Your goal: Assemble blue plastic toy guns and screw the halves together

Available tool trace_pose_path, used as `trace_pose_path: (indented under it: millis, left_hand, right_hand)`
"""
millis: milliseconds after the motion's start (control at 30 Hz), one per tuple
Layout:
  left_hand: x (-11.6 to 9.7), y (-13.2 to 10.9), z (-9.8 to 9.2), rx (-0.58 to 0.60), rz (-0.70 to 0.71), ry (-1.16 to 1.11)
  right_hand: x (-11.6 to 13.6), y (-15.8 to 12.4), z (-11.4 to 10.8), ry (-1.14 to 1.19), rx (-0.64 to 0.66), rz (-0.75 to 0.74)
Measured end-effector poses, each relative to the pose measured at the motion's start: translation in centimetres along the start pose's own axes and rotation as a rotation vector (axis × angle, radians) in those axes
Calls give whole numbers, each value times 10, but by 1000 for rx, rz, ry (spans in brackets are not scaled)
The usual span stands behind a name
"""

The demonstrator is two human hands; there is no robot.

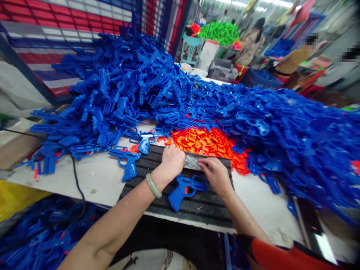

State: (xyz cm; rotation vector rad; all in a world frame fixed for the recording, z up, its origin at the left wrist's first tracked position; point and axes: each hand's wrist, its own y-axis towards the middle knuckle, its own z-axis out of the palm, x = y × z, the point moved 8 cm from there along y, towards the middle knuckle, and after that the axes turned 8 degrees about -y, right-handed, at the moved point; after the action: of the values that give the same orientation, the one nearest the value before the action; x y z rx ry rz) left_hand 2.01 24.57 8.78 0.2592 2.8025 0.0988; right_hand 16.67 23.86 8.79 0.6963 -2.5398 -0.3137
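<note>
1 blk mat (135,193), 1 blue gun (181,184) mid-mat; L hand (172,162): can't tell grip; R hand (216,173): fingertips together at silvery bits (191,161).

The left hand (173,161) is curled over, hiding its fingertips and whatever may be in them, and its forearm (112,228) is cut off at the bottom edge. The silvery bits (191,162) are too small to identify, as is anything pinched in the right hand (215,172). Rightward the blue pile (303,146) blurs and leaves the frame, the lower pile (42,232) is cropped at left, and the distant workers (249,50) are smeared.
</note>
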Motion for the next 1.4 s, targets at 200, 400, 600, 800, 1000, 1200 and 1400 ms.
trace_pose_path:
  millis: [200,400,600,800,1000,1200,1400]
  left_hand:
    - [0,-4,6,-14,30,-56]
    - [-1,-9,-4,-111,36,-121]
    - [0,-21,-13,-137,80,-232]
    - [16,-46,-18,-178,-2,-676]
    - [37,-71,13,-55,-341,-1407]
    - [48,-81,18,-85,-420,-1738]
    - [42,-84,22,-25,-454,-1758]
  right_hand:
    - [14,-36,4,131,48,-114]
    - [11,-46,13,131,42,-100]
    - [10,-49,16,134,52,-93]
    - [6,-49,19,145,56,-70]
    - [6,-52,18,153,56,-89]
    - [-10,-34,-4,109,-49,-12]
    - [-20,11,18,-167,116,-40]
